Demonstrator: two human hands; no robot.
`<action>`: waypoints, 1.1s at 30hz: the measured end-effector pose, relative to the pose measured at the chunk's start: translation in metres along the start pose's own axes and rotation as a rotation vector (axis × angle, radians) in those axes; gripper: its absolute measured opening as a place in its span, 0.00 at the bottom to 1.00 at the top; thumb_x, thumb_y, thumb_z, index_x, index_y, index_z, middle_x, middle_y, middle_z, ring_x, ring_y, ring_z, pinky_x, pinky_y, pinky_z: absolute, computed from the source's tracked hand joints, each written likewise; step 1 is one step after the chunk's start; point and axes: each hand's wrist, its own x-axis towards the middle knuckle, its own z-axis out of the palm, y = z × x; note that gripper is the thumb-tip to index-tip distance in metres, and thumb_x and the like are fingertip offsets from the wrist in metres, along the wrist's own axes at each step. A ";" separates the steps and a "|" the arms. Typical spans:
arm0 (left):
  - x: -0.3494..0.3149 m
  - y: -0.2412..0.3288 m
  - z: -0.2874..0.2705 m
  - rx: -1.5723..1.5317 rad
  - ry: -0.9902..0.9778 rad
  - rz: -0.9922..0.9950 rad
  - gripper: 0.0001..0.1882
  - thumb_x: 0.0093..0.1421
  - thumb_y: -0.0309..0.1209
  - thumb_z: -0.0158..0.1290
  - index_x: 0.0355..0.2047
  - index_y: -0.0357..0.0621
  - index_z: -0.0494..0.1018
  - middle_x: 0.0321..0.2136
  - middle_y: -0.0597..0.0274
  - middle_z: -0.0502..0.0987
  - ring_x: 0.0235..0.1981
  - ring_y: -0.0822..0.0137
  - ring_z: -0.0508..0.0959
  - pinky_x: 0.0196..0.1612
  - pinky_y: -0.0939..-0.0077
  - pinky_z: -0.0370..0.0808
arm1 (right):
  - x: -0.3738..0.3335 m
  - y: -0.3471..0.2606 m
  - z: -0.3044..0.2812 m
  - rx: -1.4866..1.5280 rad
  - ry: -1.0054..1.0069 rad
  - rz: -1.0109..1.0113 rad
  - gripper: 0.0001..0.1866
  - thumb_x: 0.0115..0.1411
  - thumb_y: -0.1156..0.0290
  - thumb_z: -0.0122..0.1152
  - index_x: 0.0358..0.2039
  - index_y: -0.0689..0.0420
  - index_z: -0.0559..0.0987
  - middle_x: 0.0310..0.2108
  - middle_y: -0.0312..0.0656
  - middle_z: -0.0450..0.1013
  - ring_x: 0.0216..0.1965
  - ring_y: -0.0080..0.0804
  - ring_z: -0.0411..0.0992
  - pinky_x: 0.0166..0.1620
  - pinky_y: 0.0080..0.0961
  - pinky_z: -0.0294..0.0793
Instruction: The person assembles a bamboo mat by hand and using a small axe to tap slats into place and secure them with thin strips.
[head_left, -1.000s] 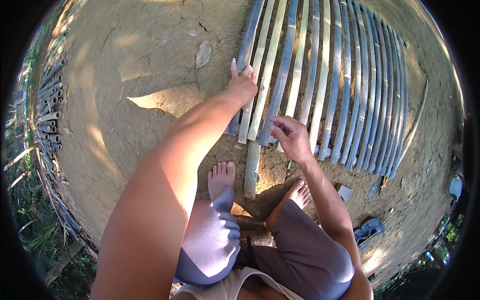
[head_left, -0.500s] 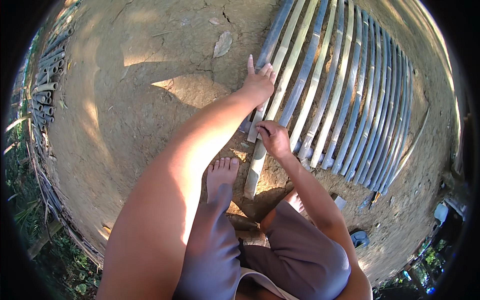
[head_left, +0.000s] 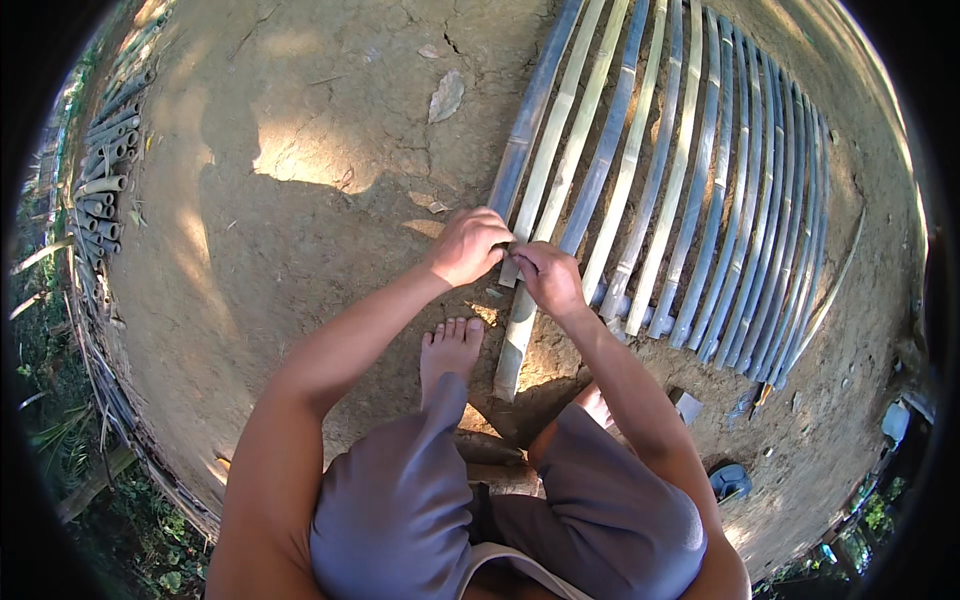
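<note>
Nearest the camera, grey shorts and bent knees fill the lower edge; the person squats, one bare foot flat on the dirt, seemingly to keep low over the work. Just beyond the foot, both hands meet over one bamboo slat, the second from the left of the row, which sticks out nearer to the person than its neighbours. Left hand curls closed, fingers pinched at the slat's edge. Right hand is closed too, thumb and fingers pressed on the same spot, the two hands touching. What sits between the fingertips is too small to tell; perhaps a splinter or a thin tie.

Past the hands, the row of split bamboo slats lies side by side, near ends roughly level, probably so they can be lined up as one mat. Ground is bare, cracked earth, sun-patched, with a dry leaf. Far left, a stack of cut bamboo tubes lies along the edge, greenery beyond. Lower right, a dark sandal.
</note>
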 end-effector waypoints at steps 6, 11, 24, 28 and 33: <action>-0.021 0.000 0.024 -0.077 0.165 -0.099 0.15 0.51 0.29 0.66 0.40 0.41 0.81 0.41 0.54 0.83 0.50 0.53 0.80 0.54 0.55 0.74 | 0.001 -0.002 0.003 -0.009 0.054 -0.022 0.06 0.60 0.75 0.65 0.38 0.58 0.82 0.33 0.48 0.81 0.35 0.50 0.80 0.40 0.40 0.81; -0.020 0.005 0.023 -0.017 0.186 -0.084 0.14 0.51 0.27 0.65 0.40 0.41 0.82 0.42 0.56 0.83 0.50 0.54 0.80 0.55 0.56 0.74 | -0.007 -0.006 0.006 -0.077 0.092 0.031 0.07 0.60 0.73 0.65 0.39 0.55 0.82 0.31 0.46 0.80 0.33 0.50 0.80 0.36 0.44 0.80; 0.136 0.021 -0.033 0.653 -0.450 -0.121 0.65 0.42 0.43 0.77 0.74 0.39 0.50 0.77 0.58 0.48 0.77 0.62 0.48 0.76 0.36 0.48 | -0.010 -0.012 0.005 -0.174 0.077 -0.027 0.02 0.60 0.74 0.63 0.34 0.57 0.80 0.27 0.47 0.77 0.30 0.52 0.78 0.32 0.44 0.79; 0.149 0.009 -0.019 0.659 -0.536 -0.127 0.68 0.42 0.45 0.77 0.75 0.40 0.45 0.78 0.57 0.42 0.78 0.63 0.45 0.75 0.34 0.46 | -0.010 -0.014 0.001 -0.025 0.091 0.143 0.03 0.61 0.75 0.65 0.36 0.58 0.82 0.30 0.49 0.80 0.31 0.50 0.80 0.33 0.39 0.80; 0.151 0.004 -0.020 0.672 -0.626 -0.140 0.68 0.45 0.47 0.75 0.76 0.41 0.43 0.79 0.59 0.39 0.79 0.63 0.42 0.74 0.30 0.41 | -0.007 -0.010 -0.004 0.031 0.105 0.165 0.04 0.61 0.75 0.66 0.37 0.58 0.83 0.31 0.48 0.81 0.31 0.49 0.81 0.35 0.38 0.81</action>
